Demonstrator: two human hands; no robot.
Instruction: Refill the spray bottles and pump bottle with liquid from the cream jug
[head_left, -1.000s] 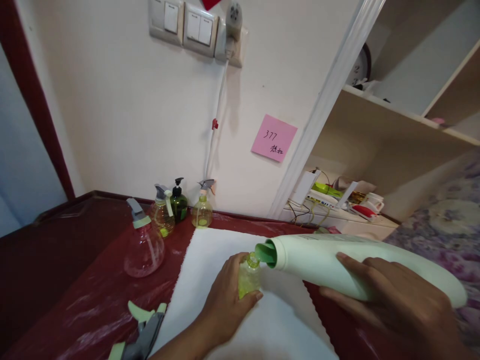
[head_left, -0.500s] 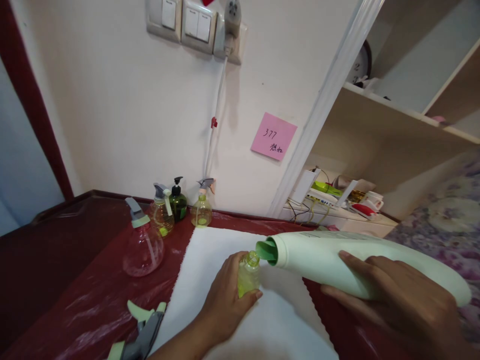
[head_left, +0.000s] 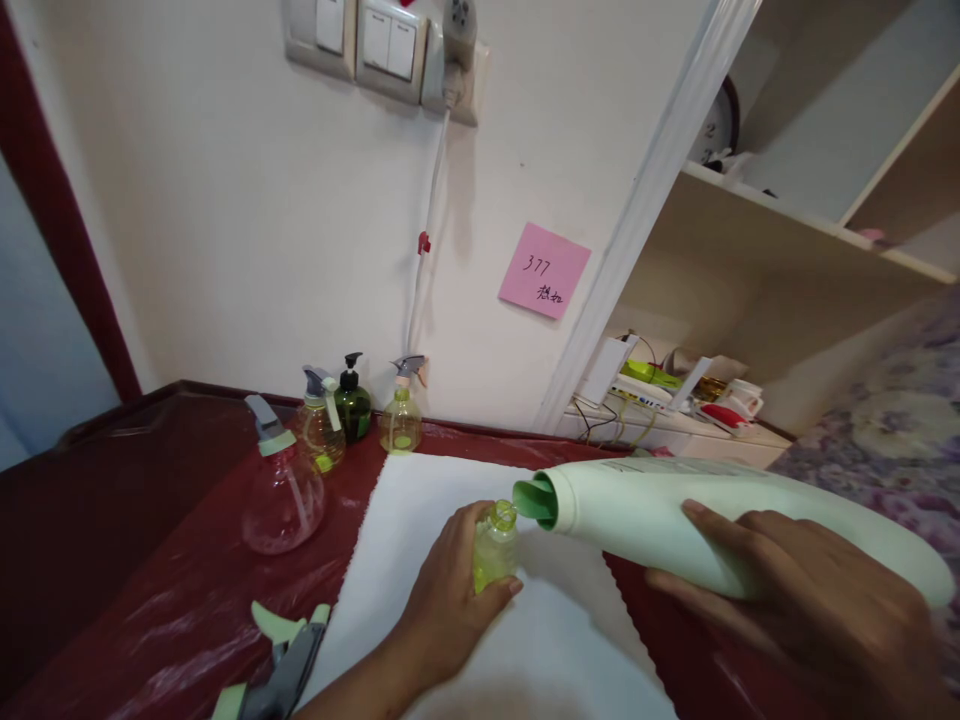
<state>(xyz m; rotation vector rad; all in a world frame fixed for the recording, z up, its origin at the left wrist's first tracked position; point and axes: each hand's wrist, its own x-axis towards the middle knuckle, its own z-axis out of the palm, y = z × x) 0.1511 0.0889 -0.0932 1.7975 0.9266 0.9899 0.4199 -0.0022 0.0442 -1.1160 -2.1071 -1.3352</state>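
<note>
The clearest writing is on a pink sticky note [head_left: 544,270] on the wall: a handwritten "377", with two Chinese characters below it that look like 想如. A round wall clock [head_left: 718,125] on the upper shelf, partly hidden by the cabinet edge, shows the numerals 2 and 3. Printed matter runs along the upper side of the pale green detergent bottle [head_left: 630,500], too foreshortened to read, so no brand can be told.

That bottle lies nearly level in the right hand [head_left: 817,580], which is clamped around its body. Its green pouring spout [head_left: 532,500] points left at the uncapped mouth of a small translucent yellow-green bottle [head_left: 495,556]; whether the two touch, I cannot tell. The left hand [head_left: 442,600] is wrapped around this small bottle, holding it slightly tilted above a white cloth [head_left: 555,640]. The hands are apart, each gripping its own bottle.

Left of the cloth, a grey and pale green trigger spray head [head_left: 281,665] lies on the dark red table cover [head_left: 150,620]. Beyond it stands a clear pink spray bottle [head_left: 281,505]. Near the wall are a ribbed yellow spray bottle [head_left: 322,440], a dark green pump bottle [head_left: 352,410] and a rounded yellow spray bottle [head_left: 401,428]; no lettering is legible on them.
</note>
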